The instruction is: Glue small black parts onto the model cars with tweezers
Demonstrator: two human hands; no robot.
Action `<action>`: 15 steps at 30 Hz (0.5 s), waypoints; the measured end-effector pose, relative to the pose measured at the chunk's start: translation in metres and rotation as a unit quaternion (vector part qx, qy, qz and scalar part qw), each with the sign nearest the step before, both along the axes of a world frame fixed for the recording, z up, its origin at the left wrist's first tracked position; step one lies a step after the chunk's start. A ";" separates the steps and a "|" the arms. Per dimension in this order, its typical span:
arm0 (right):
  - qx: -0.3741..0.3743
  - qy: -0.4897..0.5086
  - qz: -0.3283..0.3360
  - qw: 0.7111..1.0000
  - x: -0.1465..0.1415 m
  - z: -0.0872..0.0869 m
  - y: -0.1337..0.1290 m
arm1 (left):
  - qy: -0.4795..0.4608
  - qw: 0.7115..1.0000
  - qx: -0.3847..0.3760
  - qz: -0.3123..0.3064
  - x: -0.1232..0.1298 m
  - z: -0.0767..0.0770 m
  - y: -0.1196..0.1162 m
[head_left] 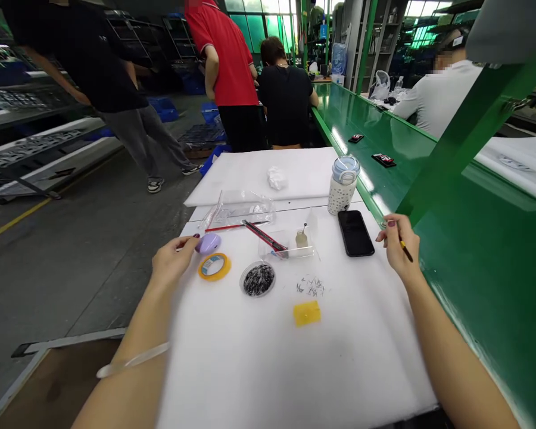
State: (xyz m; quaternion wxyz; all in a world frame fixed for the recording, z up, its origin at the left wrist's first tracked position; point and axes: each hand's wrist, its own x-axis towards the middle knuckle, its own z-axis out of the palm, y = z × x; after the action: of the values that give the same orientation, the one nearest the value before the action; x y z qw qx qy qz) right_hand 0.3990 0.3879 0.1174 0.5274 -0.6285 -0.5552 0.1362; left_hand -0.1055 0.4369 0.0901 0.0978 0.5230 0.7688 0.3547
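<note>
Green window light and racks fill the far end of a workshop, as seen from the head camera. On the left stands a person in a dark top (89,65); further ahead are a person in a red shirt (234,65) and a seated person in black (286,101), and beyond the green belt (469,238) sits a person in white (446,95). Two small dark packets (383,159) lie on that belt, which runs along the right side of the white-covered desk (250,369).

Over the left part of the desk, the left hand (173,259) brings thumb and finger together at the edge of a lilac oval (209,243), touching it; I cannot tell whether it is gripped. Just beside the oval is a yellow tape roll (215,277).

The right hand (401,244) is closed around a slender dark stick (407,251), held above the desk's right edge near a black phone (356,233). Behind the phone a speckled cup (340,193) with a blue lid stands upright.

Between the hands, a round dish (242,283) holds dark slivers; more loose slivers (310,286) are scattered to its right, with a yellow square (307,313) nearer. Behind them, a black-and-red cutter (265,236) leans across a clear tray (295,253).
</note>
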 end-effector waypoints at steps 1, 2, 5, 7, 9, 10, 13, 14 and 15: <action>0.028 0.006 -0.011 1.000 -0.003 0.002 -0.003 | 0.000 0.999 0.033 0.018 0.001 0.005 -0.002; 0.060 0.013 -0.014 0.998 -0.007 0.004 -0.006 | 0.004 0.997 0.071 0.036 0.004 0.012 -0.005; 0.143 0.017 0.027 0.989 -0.025 0.013 -0.023 | 0.029 0.981 0.187 0.040 0.018 0.038 -0.016; 0.165 -0.026 0.077 0.983 -0.040 0.019 -0.034 | 0.052 0.968 0.244 0.007 0.035 0.054 -0.023; 0.173 -0.105 0.142 0.969 -0.055 0.022 -0.043 | 0.073 0.958 0.270 -0.055 0.056 0.061 -0.029; 0.170 -0.146 0.182 0.957 -0.062 0.022 -0.045 | 0.084 0.954 0.274 -0.094 0.068 0.061 -0.032; 0.133 -0.214 0.286 0.924 -0.078 0.017 -0.046 | 0.116 0.935 0.244 -0.230 0.100 0.052 -0.039; 0.114 -0.219 0.307 0.919 -0.082 0.014 -0.045 | 0.128 0.927 0.232 -0.265 0.109 0.048 -0.041; 0.097 -0.220 0.319 0.917 -0.083 0.011 -0.044 | 0.139 0.920 0.222 -0.291 0.116 0.044 -0.043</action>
State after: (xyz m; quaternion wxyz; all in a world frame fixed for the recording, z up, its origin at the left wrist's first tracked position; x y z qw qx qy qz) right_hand 0.3155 0.3443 0.1286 0.3791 -0.3780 -0.8386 0.1007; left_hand 0.0104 0.3939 0.1342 -0.0300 0.7758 0.4907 0.3955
